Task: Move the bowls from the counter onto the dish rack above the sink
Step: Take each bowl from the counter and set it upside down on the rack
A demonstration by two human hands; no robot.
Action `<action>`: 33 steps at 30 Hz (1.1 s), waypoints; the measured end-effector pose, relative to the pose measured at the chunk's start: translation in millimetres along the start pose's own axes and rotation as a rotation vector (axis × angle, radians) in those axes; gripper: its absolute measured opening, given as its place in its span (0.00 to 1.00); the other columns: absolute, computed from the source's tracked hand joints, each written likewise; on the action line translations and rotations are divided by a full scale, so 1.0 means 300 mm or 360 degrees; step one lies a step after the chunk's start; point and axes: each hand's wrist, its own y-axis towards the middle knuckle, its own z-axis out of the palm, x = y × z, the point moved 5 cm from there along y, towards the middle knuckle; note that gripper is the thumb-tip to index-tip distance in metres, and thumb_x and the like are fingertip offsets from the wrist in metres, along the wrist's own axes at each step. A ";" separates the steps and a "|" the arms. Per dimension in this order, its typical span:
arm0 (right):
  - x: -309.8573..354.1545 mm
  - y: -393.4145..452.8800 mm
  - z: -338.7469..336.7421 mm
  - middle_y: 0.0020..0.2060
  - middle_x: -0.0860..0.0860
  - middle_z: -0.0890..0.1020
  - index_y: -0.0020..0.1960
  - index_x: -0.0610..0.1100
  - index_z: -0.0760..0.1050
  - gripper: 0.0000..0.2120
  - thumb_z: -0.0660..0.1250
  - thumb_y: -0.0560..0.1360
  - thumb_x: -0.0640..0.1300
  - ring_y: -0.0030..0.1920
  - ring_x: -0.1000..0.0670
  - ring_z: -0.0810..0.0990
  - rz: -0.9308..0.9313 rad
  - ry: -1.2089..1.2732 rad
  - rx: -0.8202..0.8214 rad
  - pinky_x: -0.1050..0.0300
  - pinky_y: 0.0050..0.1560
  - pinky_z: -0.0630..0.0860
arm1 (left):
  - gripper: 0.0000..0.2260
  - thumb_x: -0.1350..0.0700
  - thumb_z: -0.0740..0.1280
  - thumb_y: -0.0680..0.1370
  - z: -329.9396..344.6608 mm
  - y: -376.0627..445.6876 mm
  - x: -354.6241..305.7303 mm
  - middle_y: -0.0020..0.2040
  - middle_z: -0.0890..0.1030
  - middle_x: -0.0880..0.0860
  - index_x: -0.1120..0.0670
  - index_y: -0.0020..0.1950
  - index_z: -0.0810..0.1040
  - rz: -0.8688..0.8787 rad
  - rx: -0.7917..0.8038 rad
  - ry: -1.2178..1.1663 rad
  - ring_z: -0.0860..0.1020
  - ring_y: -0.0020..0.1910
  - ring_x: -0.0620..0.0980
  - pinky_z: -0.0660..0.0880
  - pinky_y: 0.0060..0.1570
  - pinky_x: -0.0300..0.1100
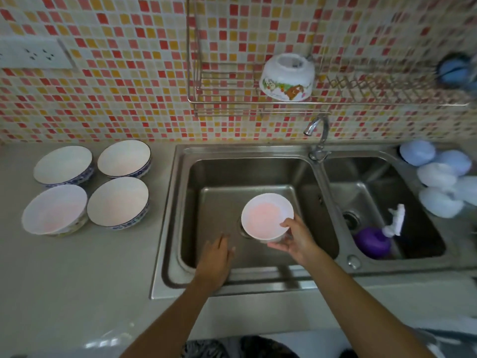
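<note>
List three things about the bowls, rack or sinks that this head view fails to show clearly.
1. Held bowl: its outside pattern is hidden by its rim and the right hand.
2. Dish rack: its right end is blurred.
3. Blue and white round things beside the right sink: blurred, unidentifiable.

blue object (455, 71) at rt edge is blurred & cut off; held bowl (267, 215) base is hidden by right hand (296, 239).

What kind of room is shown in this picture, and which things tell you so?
Most likely a home kitchen. A stainless double sink with a faucet is set into the counter, a wire dish rack hangs on the mosaic tile wall above it, and the right hand holds a bowl.
</note>
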 end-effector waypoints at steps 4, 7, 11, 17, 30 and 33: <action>-0.017 0.034 -0.087 0.66 0.43 0.70 0.64 0.54 0.72 0.24 0.62 0.73 0.33 0.63 0.33 0.70 0.0042 -0.0016 -0.0051 0.36 0.42 0.82 | 0.38 0.36 0.34 0.71 0.056 -0.040 0.009 0.73 0.66 0.54 0.52 0.74 0.61 -0.0057 -0.0058 0.0148 0.62 0.73 0.52 0.48 0.74 0.51; -0.022 0.051 -0.119 0.66 0.44 0.69 0.67 0.54 0.71 0.26 0.65 0.73 0.33 0.64 0.33 0.70 0.0042 -0.0075 -0.0063 0.37 0.42 0.82 | 0.36 0.36 0.37 0.73 0.051 -0.033 0.017 0.73 0.66 0.54 0.53 0.73 0.63 -0.0143 -0.0098 0.0126 0.62 0.73 0.52 0.47 0.74 0.52; -0.014 0.078 -0.135 0.69 0.47 0.68 0.71 0.53 0.68 0.32 0.70 0.71 0.33 0.66 0.35 0.69 -0.0060 -0.0155 -0.0037 0.36 0.43 0.82 | 0.38 0.36 0.37 0.72 0.060 -0.026 0.017 0.73 0.67 0.55 0.53 0.71 0.67 -0.0136 -0.0140 0.0167 0.62 0.73 0.52 0.48 0.74 0.52; 0.020 0.096 -0.124 0.65 0.52 0.67 0.74 0.55 0.64 0.40 0.72 0.69 0.30 0.61 0.40 0.70 -0.0223 -0.0387 -0.0114 0.40 0.40 0.83 | 0.35 0.36 0.39 0.74 0.067 -0.026 0.025 0.74 0.65 0.55 0.52 0.72 0.65 -0.0206 -0.0100 0.0166 0.60 0.74 0.51 0.47 0.75 0.50; 0.056 0.114 -0.056 0.70 0.45 0.68 0.79 0.51 0.53 0.50 0.78 0.66 0.38 0.66 0.43 0.71 -0.0811 -0.1414 -0.0191 0.47 0.61 0.76 | 0.34 0.36 0.42 0.74 0.060 -0.029 0.028 0.72 0.67 0.57 0.54 0.71 0.67 -0.0216 -0.0181 0.0112 0.62 0.73 0.53 0.48 0.75 0.49; 0.052 0.105 -0.036 0.73 0.44 0.63 0.80 0.45 0.49 0.52 0.79 0.67 0.43 0.68 0.44 0.70 -0.0870 -0.1619 -0.0237 0.56 0.58 0.74 | 0.31 0.37 0.45 0.76 0.063 -0.029 0.030 0.73 0.66 0.56 0.54 0.71 0.66 -0.0226 -0.0174 0.0125 0.61 0.74 0.52 0.47 0.75 0.49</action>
